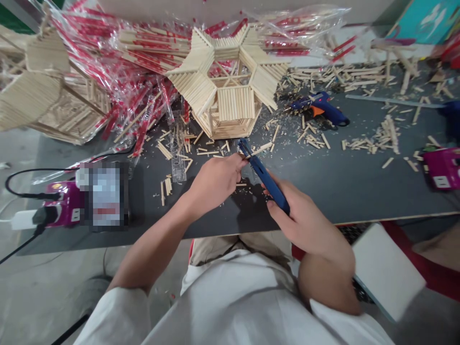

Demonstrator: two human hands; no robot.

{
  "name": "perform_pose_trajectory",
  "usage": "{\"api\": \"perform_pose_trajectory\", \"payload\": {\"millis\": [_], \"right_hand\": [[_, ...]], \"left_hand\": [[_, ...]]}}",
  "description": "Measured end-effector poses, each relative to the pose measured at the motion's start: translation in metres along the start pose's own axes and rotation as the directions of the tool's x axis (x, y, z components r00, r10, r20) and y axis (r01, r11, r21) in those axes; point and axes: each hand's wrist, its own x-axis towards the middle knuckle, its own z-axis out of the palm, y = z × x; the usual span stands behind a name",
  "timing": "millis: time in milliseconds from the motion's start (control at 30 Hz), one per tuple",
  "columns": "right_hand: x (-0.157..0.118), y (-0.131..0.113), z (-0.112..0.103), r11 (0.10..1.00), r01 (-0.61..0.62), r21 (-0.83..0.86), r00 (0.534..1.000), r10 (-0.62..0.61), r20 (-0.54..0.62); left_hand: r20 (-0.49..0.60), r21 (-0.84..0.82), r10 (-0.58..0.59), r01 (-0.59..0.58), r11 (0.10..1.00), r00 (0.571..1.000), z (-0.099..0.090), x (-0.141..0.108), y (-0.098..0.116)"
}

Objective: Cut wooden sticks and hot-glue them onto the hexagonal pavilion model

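Note:
My left hand point(219, 179) is closed in a pinch on a thin wooden stick point(264, 147), which sticks out to the right past the fingers. Wrapped around a long blue cutter point(268, 179) is my right hand point(300, 215). The cutter's head end lies across the stick, close to my left fingertips; its blade cannot be made out. Just beyond both hands stands a lantern-like model of wooden sticks point(235, 103), with slatted panels flaring from an open top.
A blue glue gun point(328, 109) lies at right among stick offcuts point(388, 136). Another stick model point(32, 91) and plastic-wrapped sticks point(154, 48) fill the back left. A clear ruler point(178, 153), a blurred-out device point(107, 196) and purple power strips point(64, 203) rest on the table.

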Motion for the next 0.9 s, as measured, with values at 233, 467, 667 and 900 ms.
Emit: {"api": "perform_pose_trajectory", "payload": {"millis": [233,467,667,900], "right_hand": [[0.000,0.000,0.000,1.000,0.010,-0.026,1.000,-0.011,-0.014],[0.001,0.002,0.000,1.000,0.013,0.002,1.000,-0.013,-0.027],[0.006,0.006,0.006,0.991,-0.106,0.076,0.993,0.109,-0.034],[0.012,0.007,0.009,0.988,-0.100,-0.121,0.991,0.087,-0.104]], "left_hand": [[-0.002,0.000,-0.007,0.007,1.000,1.000,0.000,0.000,0.002],[0.005,-0.019,-0.022,0.022,1.000,1.000,-0.002,0.000,0.002],[0.018,-0.021,-0.069,0.069,0.997,0.997,-0.003,0.002,0.005],[0.040,0.005,-0.099,0.099,0.995,0.994,-0.006,0.005,0.007]]}}
